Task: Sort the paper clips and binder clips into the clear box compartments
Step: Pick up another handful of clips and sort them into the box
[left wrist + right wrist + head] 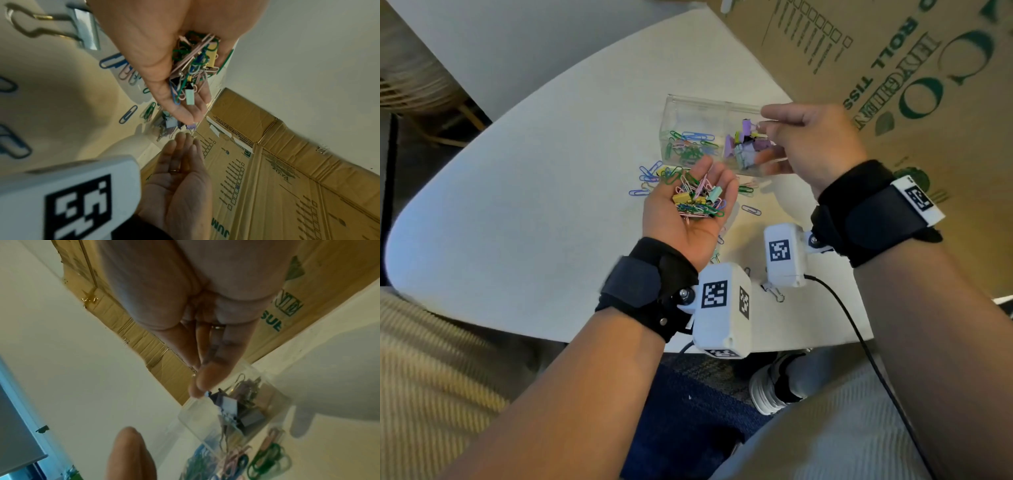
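Note:
My left hand [698,205] is cupped palm up just in front of the clear box [678,102], holding a mixed pile of clips [697,200]: coloured paper clips with yellow and mint binder clips. The left wrist view shows that pile [193,65] lying in the trough of my palm. My right hand [765,120] hovers over the box's right compartment and pinches a purple binder clip [747,125] by its wire handle. That compartment holds purple and pale binder clips [748,150]. Green and blue paper clips [690,145] fill the left compartment.
Loose paper clips [650,173] lie on the white table [534,178] in front of the box, one [751,209] further right. A white binder clip [774,291] sits near the front edge. A large cardboard carton [893,68] stands against the table's right side.

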Available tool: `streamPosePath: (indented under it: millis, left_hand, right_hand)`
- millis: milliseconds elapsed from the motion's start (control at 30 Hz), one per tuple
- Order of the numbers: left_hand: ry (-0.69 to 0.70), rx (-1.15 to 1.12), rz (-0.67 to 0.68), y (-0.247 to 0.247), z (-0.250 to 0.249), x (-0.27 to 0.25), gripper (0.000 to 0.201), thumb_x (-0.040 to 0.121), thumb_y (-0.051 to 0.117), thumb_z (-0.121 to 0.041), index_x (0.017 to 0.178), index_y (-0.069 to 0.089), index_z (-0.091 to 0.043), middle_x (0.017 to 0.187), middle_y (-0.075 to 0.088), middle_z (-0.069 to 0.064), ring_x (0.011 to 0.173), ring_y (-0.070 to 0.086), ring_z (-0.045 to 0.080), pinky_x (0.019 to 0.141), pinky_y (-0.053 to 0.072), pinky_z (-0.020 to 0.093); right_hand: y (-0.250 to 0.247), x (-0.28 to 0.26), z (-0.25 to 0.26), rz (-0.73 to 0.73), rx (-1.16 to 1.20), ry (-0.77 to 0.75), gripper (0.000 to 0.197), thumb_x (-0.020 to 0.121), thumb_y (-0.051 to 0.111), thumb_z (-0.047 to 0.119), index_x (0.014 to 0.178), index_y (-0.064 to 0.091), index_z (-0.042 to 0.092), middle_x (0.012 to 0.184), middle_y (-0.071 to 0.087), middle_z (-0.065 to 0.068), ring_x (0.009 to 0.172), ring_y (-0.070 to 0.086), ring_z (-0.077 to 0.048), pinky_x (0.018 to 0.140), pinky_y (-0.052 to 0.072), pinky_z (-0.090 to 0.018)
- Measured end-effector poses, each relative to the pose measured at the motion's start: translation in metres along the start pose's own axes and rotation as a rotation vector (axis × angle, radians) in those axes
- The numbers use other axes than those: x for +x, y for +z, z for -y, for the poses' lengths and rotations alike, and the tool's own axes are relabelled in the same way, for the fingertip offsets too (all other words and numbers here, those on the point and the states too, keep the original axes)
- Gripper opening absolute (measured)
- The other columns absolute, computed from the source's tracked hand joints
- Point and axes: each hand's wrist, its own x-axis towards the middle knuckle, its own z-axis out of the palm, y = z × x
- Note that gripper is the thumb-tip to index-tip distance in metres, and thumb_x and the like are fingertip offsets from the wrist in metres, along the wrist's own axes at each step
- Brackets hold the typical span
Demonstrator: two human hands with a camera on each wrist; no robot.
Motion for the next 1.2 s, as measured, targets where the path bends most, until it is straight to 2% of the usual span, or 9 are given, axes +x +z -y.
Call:
streamPosePath:
  millis: [133, 300, 467, 533, 667, 767, 900, 1067, 1200]
  left_hand:
    - [0.017, 0.011, -0.002, 0.003, -0.003, 0.002, 0.037, 0.098, 0.034, -0.024, 0.098, 0.063, 0.000, 0.084, 0.066, 0.016, 0.078, 0.065, 0.028, 0.078, 0.055, 0.040]
    - [0.056, 0.013, 0.013, 0.013, -0.010, 0.004, 0.034, 0.096, 0.037, -0.021, 0.096, 0.063, 0.001, 0.086, 0.066, 0.016, 0.079, 0.066, 0.029, 0.080, 0.055, 0.039]
    - [0.090, 0.018, 0.008, 0.019, -0.008, 0.003, 0.030, 0.096, 0.036, -0.017, 0.090, 0.061, 0.000, 0.078, 0.066, 0.017, 0.070, 0.067, 0.028, 0.065, 0.057, 0.033]
    - [0.078, 0.035, -0.028, 0.020, -0.005, 0.003, 0.032, 0.097, 0.035, -0.017, 0.081, 0.060, -0.003, 0.066, 0.065, 0.013, 0.061, 0.067, 0.024, 0.059, 0.055, 0.028]
    - [0.069, 0.038, -0.066, 0.018, -0.001, 0.001, 0.025, 0.094, 0.038, -0.017, 0.076, 0.055, -0.011, 0.072, 0.054, 0.007, 0.079, 0.057, 0.022, 0.084, 0.047, 0.032]
    - [0.058, 0.030, -0.054, 0.013, -0.001, 0.003, 0.022, 0.093, 0.037, -0.016, 0.079, 0.053, -0.012, 0.079, 0.051, 0.008, 0.097, 0.051, 0.024, 0.101, 0.040, 0.033]
    - [0.060, 0.035, -0.025, 0.012, 0.000, 0.003, 0.029, 0.096, 0.034, -0.018, 0.079, 0.055, -0.009, 0.081, 0.057, 0.011, 0.087, 0.059, 0.026, 0.086, 0.047, 0.035]
    - [0.069, 0.014, -0.074, 0.014, 0.000, 0.002, 0.030, 0.096, 0.032, -0.017, 0.082, 0.057, -0.006, 0.085, 0.058, 0.014, 0.090, 0.059, 0.030, 0.093, 0.045, 0.039]
    - [0.083, -0.058, -0.082, 0.016, 0.002, 0.000, 0.035, 0.096, 0.031, -0.016, 0.084, 0.060, 0.000, 0.078, 0.066, 0.018, 0.074, 0.064, 0.030, 0.083, 0.048, 0.039]
  right_hand:
    - [-0.005, 0.000, 0.005, 0.008, -0.117, -0.061, 0.032, 0.095, 0.050, 0.004, 0.123, 0.061, 0.015, 0.113, 0.063, -0.002, 0.050, 0.060, -0.009, 0.054, 0.055, -0.028]
    - [-0.006, -0.015, 0.018, 0.103, -0.259, -0.306, 0.015, 0.089, 0.063, 0.012, 0.097, 0.070, 0.022, 0.076, 0.066, 0.003, 0.055, 0.057, -0.009, 0.054, 0.046, -0.018]
    - [0.009, -0.041, 0.027, 0.348, -0.503, -0.418, 0.011, 0.080, 0.074, 0.022, 0.091, 0.076, 0.024, 0.075, 0.069, 0.025, 0.057, 0.053, 0.007, 0.059, 0.040, -0.006]
    - [0.022, -0.045, 0.025, 0.348, -0.623, -0.484, 0.018, 0.076, 0.076, 0.028, 0.093, 0.076, 0.028, 0.086, 0.072, 0.014, 0.065, 0.055, 0.005, 0.067, 0.044, -0.010]
    - [0.041, -0.047, 0.017, 0.322, -0.790, -0.564, 0.023, 0.076, 0.067, 0.032, 0.099, 0.071, 0.031, 0.095, 0.069, 0.009, 0.089, 0.062, -0.014, 0.082, 0.051, -0.035]
    - [0.045, -0.047, 0.014, 0.275, -0.788, -0.541, 0.018, 0.076, 0.066, 0.029, 0.093, 0.069, 0.030, 0.093, 0.061, 0.008, 0.087, 0.059, -0.017, 0.080, 0.051, -0.036]
    - [0.046, -0.047, 0.013, 0.303, -0.738, -0.507, 0.014, 0.073, 0.067, 0.021, 0.086, 0.066, 0.025, 0.092, 0.054, 0.005, 0.086, 0.055, -0.015, 0.079, 0.047, -0.034]
    - [0.040, -0.046, 0.014, 0.340, -0.594, -0.442, 0.014, 0.067, 0.078, 0.018, 0.078, 0.070, 0.019, 0.075, 0.066, 0.009, 0.059, 0.050, 0.001, 0.060, 0.040, -0.016]
    - [0.036, -0.041, 0.013, 0.342, -0.278, -0.316, 0.019, 0.065, 0.087, 0.016, 0.073, 0.070, 0.018, 0.070, 0.070, 0.001, 0.055, 0.056, -0.001, 0.060, 0.050, -0.022]
